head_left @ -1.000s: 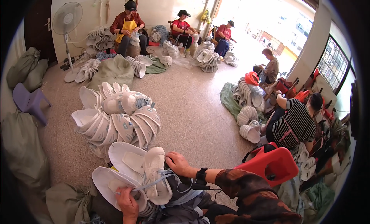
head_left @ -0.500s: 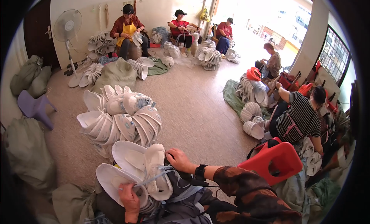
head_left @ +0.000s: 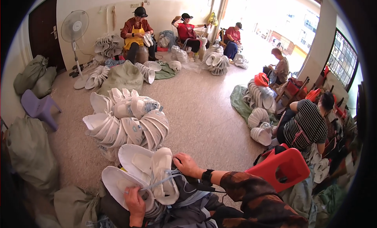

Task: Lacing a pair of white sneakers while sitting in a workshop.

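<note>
Hands (head_left: 135, 203) flank upper (head_left: 161, 159); blue lace (head_left: 158, 183)

At seven o'clock we see a white shoe upper (head_left: 161, 161) with a pale blue lace (head_left: 160, 182); at five, our sleeve (head_left: 249, 188) is black, mottled rusty brown. We find a bright red stool (head_left: 261, 173) at four, a black-and-white striped shirt (head_left: 304, 114) at three, a purple chair (head_left: 37, 104) at nine and a yellow apron (head_left: 133, 41) at eleven.

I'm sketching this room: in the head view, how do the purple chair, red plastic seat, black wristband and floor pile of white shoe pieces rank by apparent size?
1. Pile of white shoe pieces
2. Red plastic seat
3. Purple chair
4. Black wristband
</note>
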Demonstrator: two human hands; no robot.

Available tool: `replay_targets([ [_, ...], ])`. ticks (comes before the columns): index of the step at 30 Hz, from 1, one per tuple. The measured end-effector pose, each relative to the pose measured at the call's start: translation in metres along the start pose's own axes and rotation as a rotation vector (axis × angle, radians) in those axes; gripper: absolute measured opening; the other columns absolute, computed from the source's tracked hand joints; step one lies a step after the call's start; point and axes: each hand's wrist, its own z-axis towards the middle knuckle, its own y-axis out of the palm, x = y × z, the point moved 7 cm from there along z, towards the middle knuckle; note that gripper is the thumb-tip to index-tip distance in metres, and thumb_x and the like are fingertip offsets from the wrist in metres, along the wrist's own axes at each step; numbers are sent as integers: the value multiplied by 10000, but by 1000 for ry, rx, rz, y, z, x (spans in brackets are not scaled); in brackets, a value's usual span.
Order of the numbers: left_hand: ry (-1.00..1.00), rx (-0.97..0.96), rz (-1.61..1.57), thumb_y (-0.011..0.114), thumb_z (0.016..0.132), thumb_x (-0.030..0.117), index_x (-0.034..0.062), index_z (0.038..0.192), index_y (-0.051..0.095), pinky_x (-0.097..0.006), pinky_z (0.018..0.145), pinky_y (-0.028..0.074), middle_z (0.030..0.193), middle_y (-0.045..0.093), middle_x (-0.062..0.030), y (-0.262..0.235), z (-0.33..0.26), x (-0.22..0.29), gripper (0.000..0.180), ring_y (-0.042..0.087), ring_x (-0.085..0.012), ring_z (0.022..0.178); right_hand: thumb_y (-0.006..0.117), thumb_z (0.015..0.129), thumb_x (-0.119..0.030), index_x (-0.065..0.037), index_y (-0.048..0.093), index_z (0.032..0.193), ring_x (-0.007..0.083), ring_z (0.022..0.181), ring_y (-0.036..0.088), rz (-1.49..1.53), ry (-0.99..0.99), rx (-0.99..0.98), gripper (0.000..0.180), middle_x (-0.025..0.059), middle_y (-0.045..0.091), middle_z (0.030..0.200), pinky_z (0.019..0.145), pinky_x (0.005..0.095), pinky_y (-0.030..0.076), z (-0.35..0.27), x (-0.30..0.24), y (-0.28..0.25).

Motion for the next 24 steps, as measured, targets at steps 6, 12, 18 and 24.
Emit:
replay_targets([
  [6, -86, -29, -43, 514, 797, -65, 19, 1029, 632, -535, 1037, 395, 931, 654, -168, 2, -3, -6, 274, 609, -403, 958, 546, 937, -208, -25, 691, 1010, 398, 974, 634, 16, 8, -5, 245, 195, 669, 997, 877, 464, 513, -2, -3, -1],
  [12, -80, -30, -52, 517, 799, -67, 21, 1023, 629, -530, 1038, 396, 926, 652, -170, 0, -3, -6, 265, 612, -400, 943, 552, 935, -211, -22, 693, 1018, 400, 974, 636, 44, 4, 29, 250, 196, 670, 1006, 881, 461, 516, -2, 1, 1],
  [18, -67, -29, -39, 518, 813, -64, 20, 1021, 629, -526, 1030, 400, 922, 649, -172, 0, 0, -1, 250, 607, -403, 937, 553, 933, -208, -20, 694, 1025, 405, 981, 634, 28, 34, -1, 252, 203, 670, 1018, 883, 461, 515, -2, 5, 2],
  [24, -37, 1, -23, 514, 831, -79, 3, 994, 645, -475, 879, 436, 921, 651, -193, -2, -2, -3, 224, 586, -415, 934, 549, 932, -217, -9, 693, 1029, 407, 984, 629, 62, 19, 1, 270, 210, 669, 1025, 891, 463, 509, -1, 3, 3],
])
